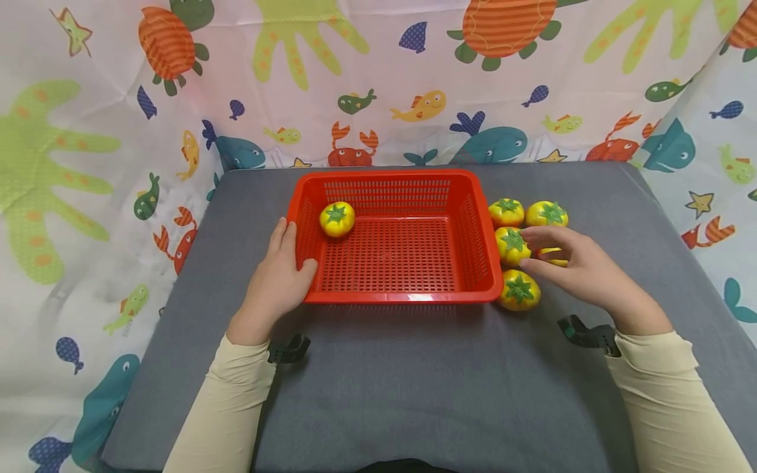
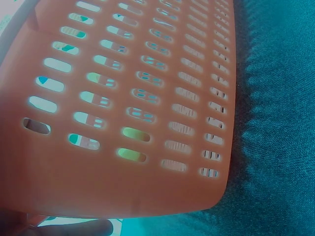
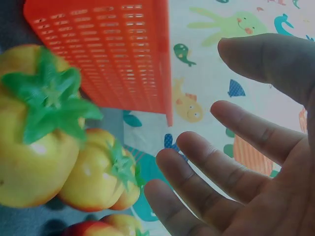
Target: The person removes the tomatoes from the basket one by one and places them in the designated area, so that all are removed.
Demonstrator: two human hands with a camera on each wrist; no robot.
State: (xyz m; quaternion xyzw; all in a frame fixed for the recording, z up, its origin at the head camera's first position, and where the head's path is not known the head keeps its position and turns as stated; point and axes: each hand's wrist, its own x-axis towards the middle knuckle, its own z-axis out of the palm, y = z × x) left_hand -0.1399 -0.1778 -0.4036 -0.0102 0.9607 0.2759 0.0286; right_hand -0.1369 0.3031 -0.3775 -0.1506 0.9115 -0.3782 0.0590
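Note:
A red plastic basket (image 1: 384,299) with slotted walls stands on the grey table, one yellow tomato-like fruit (image 1: 337,219) with a green star-shaped top inside at its left end. My left hand (image 1: 278,279) rests against the basket's left wall, fingers fairly straight, thumb by the rim. The left wrist view shows the slotted wall (image 2: 162,191) up close and part of a finger at the bottom. Beside the basket's right wall lie several similar fruits (image 1: 518,290). Over them is my right hand (image 1: 570,263), partly hiding one; the right wrist view shows its fingers spread and holding nothing.
A grey cloth covers the table (image 1: 384,387). Behind and to both sides hangs a white curtain (image 1: 378,79) printed with sea animals. Black wrist straps (image 1: 290,348) sit on both wrists.

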